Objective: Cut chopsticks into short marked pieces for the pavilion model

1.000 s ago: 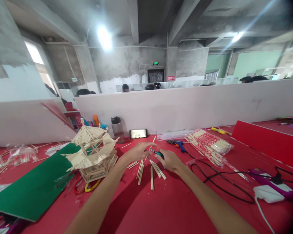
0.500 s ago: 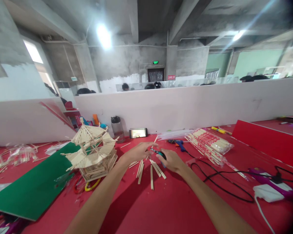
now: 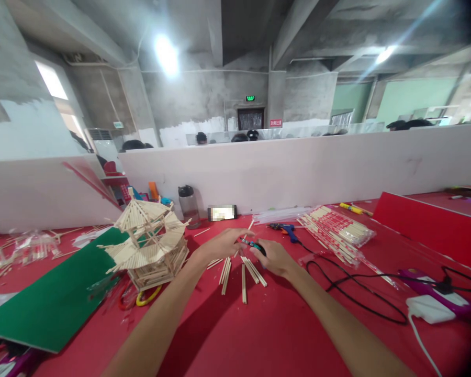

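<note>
Right hand (image 3: pixel 275 257) is clamped round pliers (image 3: pixel 254 244) — left hand (image 3: pixel 224 245) near their tip, grip unclear — beside sticks (image 3: pixel 244 284).

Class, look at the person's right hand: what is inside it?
The right hand holds a black-and-teal tool, whose narrow end points toward the left hand. The rest is covered by the right hand, so its full shape can't be seen.

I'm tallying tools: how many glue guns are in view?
1: the blue glue gun lies on the red table, beyond the right hand, left of the wrapped sticks. Others may be hidden.
</note>
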A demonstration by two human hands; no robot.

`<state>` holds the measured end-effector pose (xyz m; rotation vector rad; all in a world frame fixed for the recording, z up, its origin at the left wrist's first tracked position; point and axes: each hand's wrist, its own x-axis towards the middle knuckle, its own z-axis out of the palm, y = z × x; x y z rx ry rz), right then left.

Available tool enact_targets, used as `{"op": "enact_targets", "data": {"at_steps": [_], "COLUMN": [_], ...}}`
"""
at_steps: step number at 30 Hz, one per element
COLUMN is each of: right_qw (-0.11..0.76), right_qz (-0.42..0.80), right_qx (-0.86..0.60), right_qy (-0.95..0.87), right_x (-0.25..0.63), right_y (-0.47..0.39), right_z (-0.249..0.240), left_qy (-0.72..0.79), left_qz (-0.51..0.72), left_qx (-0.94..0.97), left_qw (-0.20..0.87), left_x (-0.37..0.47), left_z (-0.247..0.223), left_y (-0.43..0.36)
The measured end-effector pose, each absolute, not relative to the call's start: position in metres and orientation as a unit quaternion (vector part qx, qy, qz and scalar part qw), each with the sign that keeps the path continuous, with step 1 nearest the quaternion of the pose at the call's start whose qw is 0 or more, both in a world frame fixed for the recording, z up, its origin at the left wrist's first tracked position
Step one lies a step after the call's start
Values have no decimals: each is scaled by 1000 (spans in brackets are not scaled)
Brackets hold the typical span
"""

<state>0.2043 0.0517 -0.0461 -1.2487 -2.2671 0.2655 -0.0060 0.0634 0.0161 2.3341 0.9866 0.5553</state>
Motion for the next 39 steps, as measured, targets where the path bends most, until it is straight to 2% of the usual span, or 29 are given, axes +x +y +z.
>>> {"op": "enact_targets", "data": {"at_steps": [12, 18, 28, 30, 32, 35, 37, 39], "right_qw": [235, 199, 131, 163, 253, 398, 441, 466], "right_qz": [77, 59, -7, 1, 54, 263, 394, 455], "right_qx": [-472, -480, -618, -615, -576, -450, -383, -348], "right_qy": [-846, -852, -775, -771, -776, -755, -710, -674], "right_x": [198, 216, 242, 242, 238, 227, 218, 209], "right_y": [56, 61, 84, 88, 88, 83, 76, 70], "right_z": [-41, -39, -64, -65, -59, -47, -41, -39], "left_qy": [358, 390, 385, 378, 367, 352, 341, 329], "left_qz": [213, 210, 196, 189, 179, 151, 127, 102], "left_qx": [889, 871, 858, 865, 877, 891, 896, 898], "left_qw": [187, 212, 280, 271, 255, 245, 256, 274], "left_x": [-7, -14, -19, -18, -17, -14, -11, -9], "left_z": [9, 14, 27, 27, 27, 26, 25, 23], "left_y": [72, 71, 64, 63, 62, 60, 59, 58]}}
